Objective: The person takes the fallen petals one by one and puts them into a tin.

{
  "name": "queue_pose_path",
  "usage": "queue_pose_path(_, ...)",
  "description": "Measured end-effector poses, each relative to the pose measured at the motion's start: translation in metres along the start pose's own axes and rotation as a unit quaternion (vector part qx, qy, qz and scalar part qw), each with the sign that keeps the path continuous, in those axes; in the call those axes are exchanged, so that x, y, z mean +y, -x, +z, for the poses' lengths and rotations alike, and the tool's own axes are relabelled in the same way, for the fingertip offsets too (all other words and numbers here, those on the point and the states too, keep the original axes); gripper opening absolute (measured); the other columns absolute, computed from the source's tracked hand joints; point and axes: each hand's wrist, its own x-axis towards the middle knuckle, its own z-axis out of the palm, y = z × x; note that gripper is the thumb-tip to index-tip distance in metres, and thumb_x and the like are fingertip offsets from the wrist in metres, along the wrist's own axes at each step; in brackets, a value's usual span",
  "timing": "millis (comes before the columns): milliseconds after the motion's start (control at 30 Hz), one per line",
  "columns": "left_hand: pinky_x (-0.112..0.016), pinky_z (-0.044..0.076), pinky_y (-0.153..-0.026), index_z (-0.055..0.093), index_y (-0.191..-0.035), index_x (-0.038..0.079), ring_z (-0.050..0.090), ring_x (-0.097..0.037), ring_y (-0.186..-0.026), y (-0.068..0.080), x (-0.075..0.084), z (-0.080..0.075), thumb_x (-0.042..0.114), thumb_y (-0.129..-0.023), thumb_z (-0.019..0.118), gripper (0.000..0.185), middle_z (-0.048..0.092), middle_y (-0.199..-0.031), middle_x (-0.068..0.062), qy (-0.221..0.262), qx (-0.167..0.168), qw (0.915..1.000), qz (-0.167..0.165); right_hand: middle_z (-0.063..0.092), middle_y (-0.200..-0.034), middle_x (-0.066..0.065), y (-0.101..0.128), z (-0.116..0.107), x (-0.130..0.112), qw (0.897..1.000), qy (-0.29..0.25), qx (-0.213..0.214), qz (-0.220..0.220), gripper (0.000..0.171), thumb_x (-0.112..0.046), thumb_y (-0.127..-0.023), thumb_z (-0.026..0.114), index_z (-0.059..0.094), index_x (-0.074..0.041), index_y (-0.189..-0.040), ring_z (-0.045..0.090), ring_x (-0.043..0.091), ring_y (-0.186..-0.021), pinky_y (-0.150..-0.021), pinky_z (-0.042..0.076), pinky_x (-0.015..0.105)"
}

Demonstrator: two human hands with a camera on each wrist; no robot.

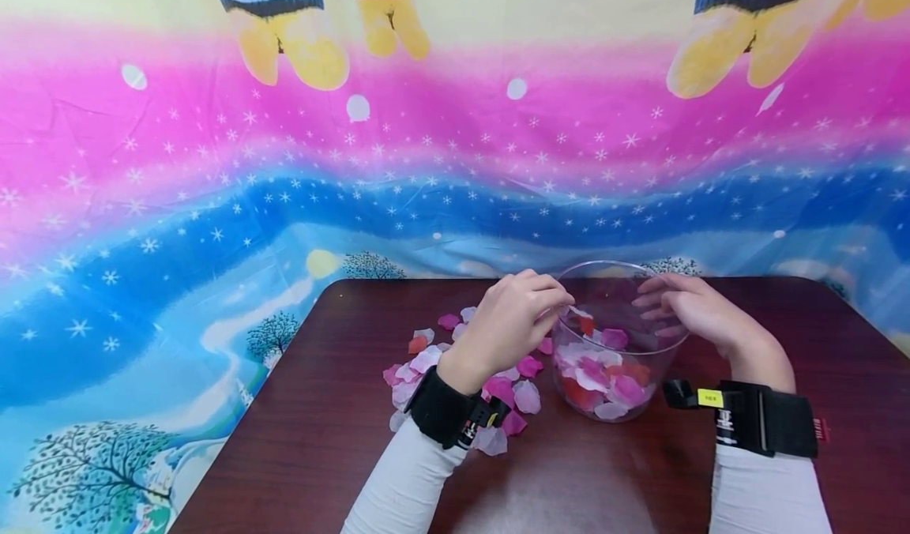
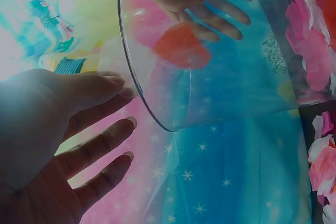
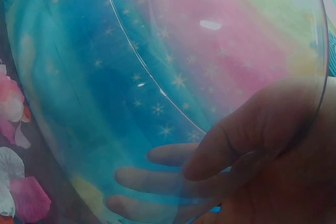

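Clear round container (image 1: 640, 353), upright, right of centre on the dark wood-grain tabletop (image 1: 597, 479); silk-look petals (image 1: 593, 380) in pink, white and red heaped in its base. Left hand (image 1: 508, 325): placed at the left rim, fingers loosely extended and curled round nothing visible; a pale petal (image 2: 116, 56) is seen by the thumb, contact not determinable. Right hand (image 1: 711, 317): held at the right rim, fingers straight, seen through the clear wall and grasping nothing; contact with the wall cannot be told. Red petal (image 2: 181, 46): seen within the container, high above the heap. Hazards, as judged: light petals could be shed outside the left rim if released short of it; the container, gripped by neither hand, could be tipped or slid by a push on its rim; the loose petal pile (image 1: 528, 396) to the left could be dragged by the left wristband (image 1: 444, 408) or sleeve. Edges: the far table edge is set beyond the container, against the printed backdrop (image 1: 426, 155); the most room for movement is judged to be offered on the near side, between the forearms.
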Motion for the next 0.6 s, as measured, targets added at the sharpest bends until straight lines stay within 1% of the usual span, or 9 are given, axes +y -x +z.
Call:
queue_pose_path(167,-0.028,0.051,-0.095,0.077,-0.117,0.015,0.064,-0.015,-0.105,0.001,-0.002,-0.002,0.017,-0.096,0.074,0.022,0.074,-0.115,0.002,0.001,0.003,1.0000,-0.003,0.052,-0.139,0.036,0.000,0.000,0.000,1.000,-0.001,0.001,-0.003,0.048,-0.001,-0.100,0.027,0.038,0.013,-0.144,0.056,0.051,-0.124,-0.084,0.060,0.043)
queue_pose_path(333,-0.027,0.052,-0.093,0.077,-0.117,0.015,0.065,-0.015,-0.105,0.004,-0.011,-0.004,0.018,-0.095,0.075,0.022,0.074,-0.115,0.002,0.010,0.002,0.9997,-0.023,0.052,-0.140,0.036,0.001,0.000,0.000,1.000,0.003,0.001,-0.001,0.047,-0.002,-0.101,0.026,0.038,0.012,-0.144,0.056,0.051,-0.124,-0.085,0.060,0.044)
queue_pose_path(400,-0.026,0.053,-0.092,0.077,-0.115,0.014,0.065,-0.015,-0.105,0.005,-0.017,-0.003,0.018,-0.095,0.075,0.021,0.074,-0.113,0.001,0.022,-0.006,0.9990,-0.038,0.052,-0.140,0.035,0.001,0.001,0.000,1.000,0.005,0.002,0.001,0.047,-0.002,-0.102,0.026,0.038,0.012,-0.144,0.056,0.051,-0.124,-0.086,0.060,0.045)
queue_pose_path(467,-0.026,0.054,-0.090,0.077,-0.115,0.014,0.066,-0.014,-0.104,0.007,-0.025,0.001,0.018,-0.096,0.075,0.020,0.073,-0.112,0.001,0.042,-0.031,0.9968,-0.060,0.051,-0.139,0.036,0.001,0.000,0.000,1.000,0.004,0.002,-0.001,0.047,-0.002,-0.102,0.026,0.038,0.012,-0.144,0.056,0.051,-0.124,-0.086,0.059,0.045)
queue_pose_path(500,-0.026,0.054,-0.090,0.077,-0.115,0.014,0.066,-0.014,-0.104,0.009,-0.030,0.005,0.019,-0.096,0.074,0.020,0.074,-0.112,0.001,0.048,-0.051,0.9947,-0.075,0.051,-0.139,0.036,0.000,0.000,0.000,1.000,0.003,0.002,0.000,0.047,-0.002,-0.101,0.026,0.038,0.012,-0.144,0.056,0.051,-0.124,-0.086,0.060,0.045)
queue_pose_path(533,-0.025,0.054,-0.088,0.077,-0.115,0.014,0.066,-0.014,-0.103,0.011,-0.034,0.009,0.019,-0.097,0.074,0.019,0.073,-0.111,0.001,0.056,-0.075,0.9915,-0.091,0.051,-0.139,0.036,0.000,0.000,0.000,1.000,0.002,0.002,0.000,0.047,-0.002,-0.101,0.026,0.038,0.012,-0.144,0.056,0.051,-0.124,-0.086,0.060,0.044)
queue_pose_path(600,-0.024,0.055,-0.086,0.078,-0.114,0.014,0.068,-0.014,-0.102,0.014,-0.043,0.020,0.019,-0.096,0.074,0.018,0.074,-0.110,0.002,0.068,-0.126,0.9818,-0.124,0.051,-0.139,0.036,0.001,0.001,0.000,1.000,0.000,0.001,0.000,0.047,-0.002,-0.101,0.026,0.038,0.012,-0.144,0.056,0.051,-0.123,-0.085,0.060,0.043)
